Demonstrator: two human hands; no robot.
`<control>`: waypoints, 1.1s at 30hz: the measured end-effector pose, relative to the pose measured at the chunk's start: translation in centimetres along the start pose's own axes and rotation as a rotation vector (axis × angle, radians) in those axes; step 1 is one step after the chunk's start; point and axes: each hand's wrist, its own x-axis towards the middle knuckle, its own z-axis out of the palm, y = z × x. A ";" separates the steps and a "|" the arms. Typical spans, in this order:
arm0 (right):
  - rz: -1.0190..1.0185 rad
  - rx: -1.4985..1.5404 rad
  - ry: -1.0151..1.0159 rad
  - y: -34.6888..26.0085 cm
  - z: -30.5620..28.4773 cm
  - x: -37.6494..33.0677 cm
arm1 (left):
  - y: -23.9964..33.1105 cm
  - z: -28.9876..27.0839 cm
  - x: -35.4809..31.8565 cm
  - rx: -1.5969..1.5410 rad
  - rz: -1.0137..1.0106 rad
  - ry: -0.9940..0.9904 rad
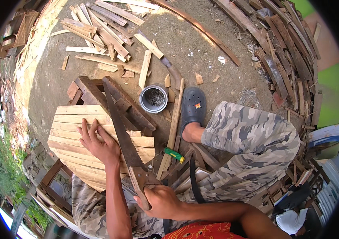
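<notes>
A panel of pale wooden slats [70,131] lies across a dark timber support [127,105], its left side trimmed to an angled, many-sided outline. My left hand [99,143] rests flat on the slats with fingers spread. In my right hand [162,201] is the wooden handle of a handsaw [123,133]. Its blade points away from me and lies over the panel, toothed edge to the right. Several slat ends stick out to the right of the blade. Whether the teeth are in a cut, I cannot tell.
A round can of nails [153,98] stands beyond the panel. A green-and-yellow handle [174,155] lies by a long wood strip [173,131]. Near my clog [193,107] are offcuts. Loose slats [97,32] are heaped at far left, and old boards [285,55] line the right.
</notes>
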 end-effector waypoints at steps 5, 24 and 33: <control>-0.011 0.051 0.009 0.4 0.5 -0.1 | -0.6 0.3 0.0 -0.026 0.012 0.004; 0.130 -0.028 0.147 -3.5 -2.1 1.1 | -1.9 -0.5 5.7 0.030 0.141 -0.002; 0.070 -0.303 0.000 -8.6 -2.4 -1.4 | -3.9 -0.4 8.4 0.033 0.207 -0.156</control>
